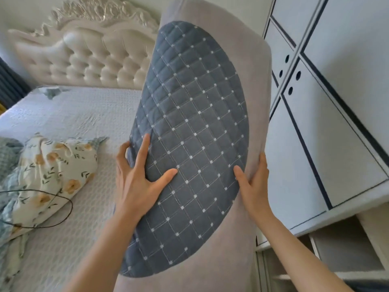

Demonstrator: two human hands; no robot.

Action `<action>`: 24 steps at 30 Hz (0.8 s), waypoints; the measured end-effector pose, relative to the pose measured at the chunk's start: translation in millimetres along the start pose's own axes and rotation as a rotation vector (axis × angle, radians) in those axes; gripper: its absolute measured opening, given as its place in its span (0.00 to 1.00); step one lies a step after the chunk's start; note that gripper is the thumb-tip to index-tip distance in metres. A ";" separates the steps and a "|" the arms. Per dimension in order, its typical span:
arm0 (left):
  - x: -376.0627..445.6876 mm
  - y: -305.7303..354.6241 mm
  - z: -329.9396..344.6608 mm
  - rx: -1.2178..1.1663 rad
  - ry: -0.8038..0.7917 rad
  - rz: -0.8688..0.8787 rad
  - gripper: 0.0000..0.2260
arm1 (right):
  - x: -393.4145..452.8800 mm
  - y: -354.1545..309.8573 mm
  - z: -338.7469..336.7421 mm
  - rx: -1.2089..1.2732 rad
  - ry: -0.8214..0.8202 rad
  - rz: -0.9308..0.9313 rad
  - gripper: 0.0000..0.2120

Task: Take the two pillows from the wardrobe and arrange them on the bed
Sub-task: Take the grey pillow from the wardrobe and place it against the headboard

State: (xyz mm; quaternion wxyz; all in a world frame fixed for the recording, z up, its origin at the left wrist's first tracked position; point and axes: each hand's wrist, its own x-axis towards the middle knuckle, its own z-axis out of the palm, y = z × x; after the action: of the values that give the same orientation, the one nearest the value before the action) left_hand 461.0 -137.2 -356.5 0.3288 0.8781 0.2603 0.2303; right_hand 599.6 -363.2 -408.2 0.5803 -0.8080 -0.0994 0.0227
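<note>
Pillow (197, 127) held upright over the bed (84, 114), left hand (136, 182) and right hand (255, 186) each with a closed grip on its sides.

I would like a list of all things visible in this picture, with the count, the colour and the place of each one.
pillow: one, grey with a blue quilted panel, held upright in the middle, above the bed
flowered pillow: one, cream with orange flowers, lying on the bed at the left
bed: one, white cover, left half of the view
headboard: one, cream, tufted, top left
cable: one, black, looped over the flowered pillow
wardrobe: one, white with dark lines, right side
left hand: one, grip on the pillow's left edge
right hand: one, grip on the pillow's right edge
</note>
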 end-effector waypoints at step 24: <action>332.6 -2.3 199.5 -0.014 0.058 -0.137 0.41 | 412.0 40.2 76.4 -0.402 -0.218 -0.243 0.37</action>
State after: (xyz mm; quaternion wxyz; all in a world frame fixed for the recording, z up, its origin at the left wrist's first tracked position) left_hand 827.3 -24.5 -415.7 0.3420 0.8490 0.3275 0.2342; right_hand 996.9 -227.2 -438.4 0.3923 -0.8820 -0.2603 0.0197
